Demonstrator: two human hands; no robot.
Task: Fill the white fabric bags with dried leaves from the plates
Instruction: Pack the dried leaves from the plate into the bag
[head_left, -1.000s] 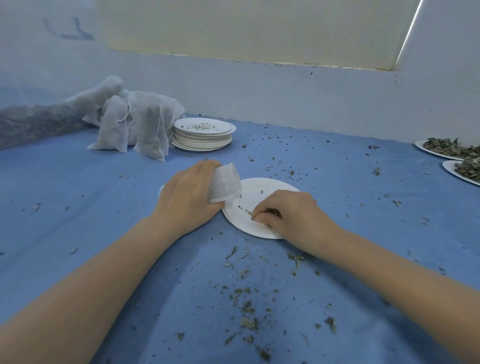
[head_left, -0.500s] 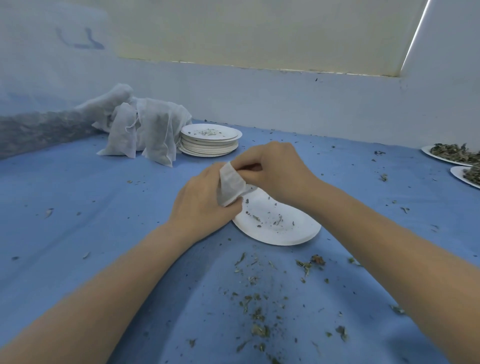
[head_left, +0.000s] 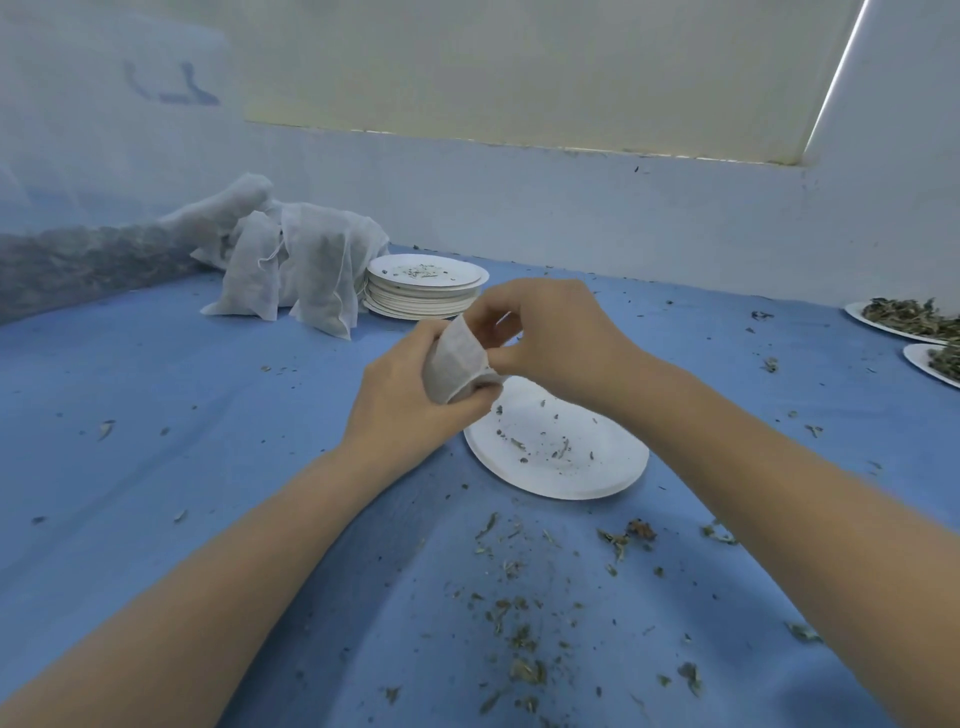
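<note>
My left hand (head_left: 402, 400) grips a small white fabric bag (head_left: 457, 358) above the blue table, just left of a white paper plate (head_left: 558, 457). The plate holds only a few crumbs of dried leaf. My right hand (head_left: 550, 332) is raised over the plate's far edge, its fingers curled and pinching the bag's open rim. I cannot see what is inside the bag.
A pile of white fabric bags (head_left: 291, 260) lies at the back left beside a stack of used plates (head_left: 423, 291). Two plates of dried leaves (head_left: 904, 317) (head_left: 940, 361) sit at the right edge. Leaf bits (head_left: 519, 613) litter the blue cloth (head_left: 156, 415) near me.
My right hand left the plate, rose to the bag and now pinches its rim. My left hand lifted the bag a little. The plate is uncovered.
</note>
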